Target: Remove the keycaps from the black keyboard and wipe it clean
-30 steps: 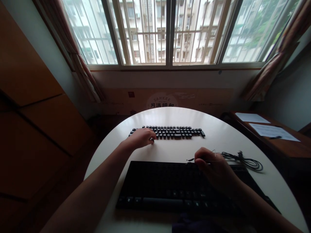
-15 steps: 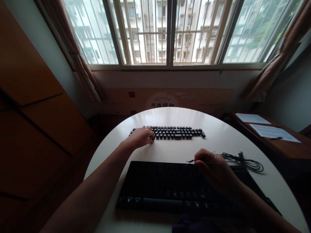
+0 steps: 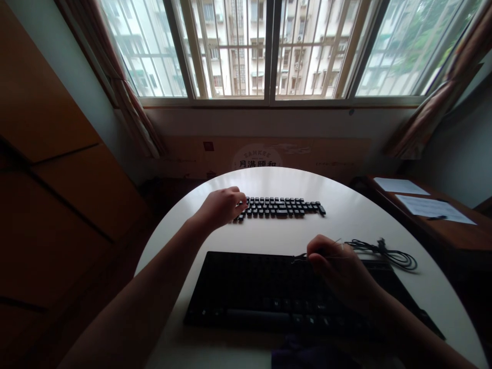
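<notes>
Here's my left hand [image 3: 222, 206], out at the left end of the black keycaps [image 3: 282, 206], which sit in tight rows across the white round table [image 3: 261, 237]. My fingers are curled and close together right at the caps; whether 1 is pinched between them, I can't tell from here. These look like light, hard plastic, stiff enough to take a squeeze, perhaps a touch slick on top, so I'd judge 2 opposite sides the place to grip, low down. They'd likely skid if nudged.

Over to my right hand [image 3: 340, 269]: it's closed in a fist around a thin wire tool [image 3: 299, 259], its ends poking out past my fingers above the black keyboard [image 3: 246, 287]. That wire seems springy and easily bent, better held by the body than the tips. The keyboard lies flat, nearest me, with the bundled cable [image 3: 381, 246] just beyond its right end.
</notes>
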`<state>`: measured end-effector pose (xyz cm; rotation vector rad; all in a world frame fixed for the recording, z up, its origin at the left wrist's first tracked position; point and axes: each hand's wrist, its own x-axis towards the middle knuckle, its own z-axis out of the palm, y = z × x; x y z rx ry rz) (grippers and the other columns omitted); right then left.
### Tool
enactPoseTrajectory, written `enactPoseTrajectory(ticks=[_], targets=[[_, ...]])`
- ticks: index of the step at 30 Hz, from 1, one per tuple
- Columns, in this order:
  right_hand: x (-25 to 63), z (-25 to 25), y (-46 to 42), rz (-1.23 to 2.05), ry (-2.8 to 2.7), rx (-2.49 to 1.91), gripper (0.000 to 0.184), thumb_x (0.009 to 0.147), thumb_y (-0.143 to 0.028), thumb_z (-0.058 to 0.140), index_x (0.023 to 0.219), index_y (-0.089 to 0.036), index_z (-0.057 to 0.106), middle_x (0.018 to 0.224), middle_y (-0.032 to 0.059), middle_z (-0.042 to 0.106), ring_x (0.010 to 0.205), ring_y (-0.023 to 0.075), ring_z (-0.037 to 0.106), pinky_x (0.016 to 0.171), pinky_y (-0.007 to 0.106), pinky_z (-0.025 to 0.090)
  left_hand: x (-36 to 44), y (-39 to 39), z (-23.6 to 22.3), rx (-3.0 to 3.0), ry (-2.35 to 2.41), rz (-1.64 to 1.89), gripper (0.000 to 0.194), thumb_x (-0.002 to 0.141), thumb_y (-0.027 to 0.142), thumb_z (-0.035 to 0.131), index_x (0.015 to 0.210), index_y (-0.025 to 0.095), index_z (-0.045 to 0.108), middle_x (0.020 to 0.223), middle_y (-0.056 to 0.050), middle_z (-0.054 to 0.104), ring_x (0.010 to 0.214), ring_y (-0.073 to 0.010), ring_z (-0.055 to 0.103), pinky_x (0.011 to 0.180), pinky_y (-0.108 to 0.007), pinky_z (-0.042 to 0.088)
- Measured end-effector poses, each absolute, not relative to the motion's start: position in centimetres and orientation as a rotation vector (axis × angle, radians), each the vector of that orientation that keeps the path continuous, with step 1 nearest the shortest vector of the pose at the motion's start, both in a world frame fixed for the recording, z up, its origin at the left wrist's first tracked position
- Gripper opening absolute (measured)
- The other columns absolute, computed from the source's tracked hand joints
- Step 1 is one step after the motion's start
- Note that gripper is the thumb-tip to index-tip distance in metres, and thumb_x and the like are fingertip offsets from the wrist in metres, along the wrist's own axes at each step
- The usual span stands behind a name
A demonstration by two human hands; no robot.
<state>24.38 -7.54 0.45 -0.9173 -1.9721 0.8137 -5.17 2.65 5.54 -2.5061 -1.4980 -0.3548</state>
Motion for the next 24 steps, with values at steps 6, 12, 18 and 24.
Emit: enactPoseTrajectory(ticks=[6, 12, 18, 24], targets=[[22.5, -0.6, -9.0, 1.130, -1.920, -0.869, 0.031, 0.098, -0.047, 0.049, 0.084, -0.020, 0.052, 0.058, -0.0056, 0.043, 0.049, 0.0095, 0.038, 0.046, 0.021, 0.031, 1.4, -2.2, 5.6, -2.669, -1.406, -0.268, 0.027, 0.095, 0.032, 0.048, 0.086, 0.016, 0.066, 0.088, -0.008, 0.068, 0.072, -0.0197, 0.063, 0.063, -0.029, 0.046], [20.8, -1.7, -10.1, 1.334, -1.928, -0.864, 0.034, 0.098, -0.050, 0.048, 0.083, -0.020, 0.049, 0.056, -0.0065, 0.040, 0.047, 0.0080, 0.036, 0.044, 0.020, 0.029, 4.2, -2.8, 1.7, -2.897, -1.308, -0.125, 0.033, 0.097, 0.038, 0.046, 0.083, 0.017, 0.066, 0.085, -0.006, 0.070, 0.072, -0.0196, 0.064, 0.061, -0.028, 0.044], [20.5, -2.3, -10.2, 1.384, -1.871, -0.908, 0.035, 0.098, -0.052, 0.048, 0.084, -0.020, 0.049, 0.060, -0.0057, 0.043, 0.049, 0.0079, 0.038, 0.046, 0.020, 0.030, 4.2, -1.6, 0.0, -3.018, -1.321, -0.073, 0.040, 0.098, 0.044, 0.041, 0.078, 0.019, 0.066, 0.083, -0.004, 0.070, 0.075, -0.0194, 0.062, 0.062, -0.028, 0.041], [20.3, -2.2, -10.4, 1.401, -1.914, -0.935, 0.036, 0.099, -0.053, 0.046, 0.085, -0.020, 0.049, 0.061, -0.0052, 0.045, 0.049, 0.0081, 0.037, 0.046, 0.020, 0.029, 4.2, -1.6, 0.1, -3.042, -1.350, -0.003, 0.043, 0.099, 0.044, 0.038, 0.079, 0.019, 0.068, 0.082, -0.005, 0.070, 0.072, -0.0188, 0.061, 0.061, -0.028, 0.039]])
